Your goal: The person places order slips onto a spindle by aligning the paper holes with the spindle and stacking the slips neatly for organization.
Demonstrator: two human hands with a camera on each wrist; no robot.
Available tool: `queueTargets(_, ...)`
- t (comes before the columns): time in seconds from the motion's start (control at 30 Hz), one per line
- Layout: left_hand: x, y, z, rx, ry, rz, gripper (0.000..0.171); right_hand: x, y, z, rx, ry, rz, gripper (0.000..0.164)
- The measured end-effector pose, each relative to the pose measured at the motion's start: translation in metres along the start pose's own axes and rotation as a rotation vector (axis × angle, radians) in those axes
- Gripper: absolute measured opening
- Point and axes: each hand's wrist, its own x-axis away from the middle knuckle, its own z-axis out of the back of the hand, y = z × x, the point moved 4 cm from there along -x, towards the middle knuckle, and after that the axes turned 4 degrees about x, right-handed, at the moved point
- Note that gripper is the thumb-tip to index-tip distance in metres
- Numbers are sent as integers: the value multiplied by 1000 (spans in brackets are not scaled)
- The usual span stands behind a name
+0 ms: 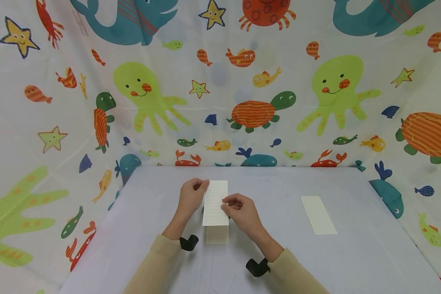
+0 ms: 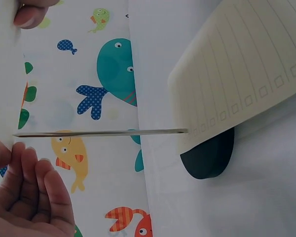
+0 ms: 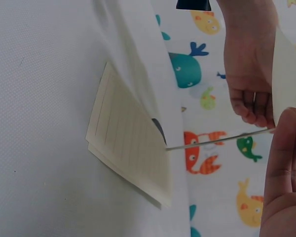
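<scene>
Nearest, one lower paper (image 1: 217, 236) is lying on the table (image 1: 367, 261); one lined sheet (image 1: 216, 204), left of centre, is masking its far part, long axis pointing toward the far edge. The right hand (image 1: 244, 212) is pinching its right side, the left hand (image 1: 189, 198) its far-left corner. One loose sheet (image 1: 318, 215) is lying nearer the right edge; one curtain (image 1: 218, 90) is hanging beyond.
</scene>
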Motion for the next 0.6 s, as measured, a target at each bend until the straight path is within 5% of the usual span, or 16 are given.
queueTargets(0.6,-2,-5,-2,-9,8,3,31,-2,2,-2,-12,-7,-17,19)
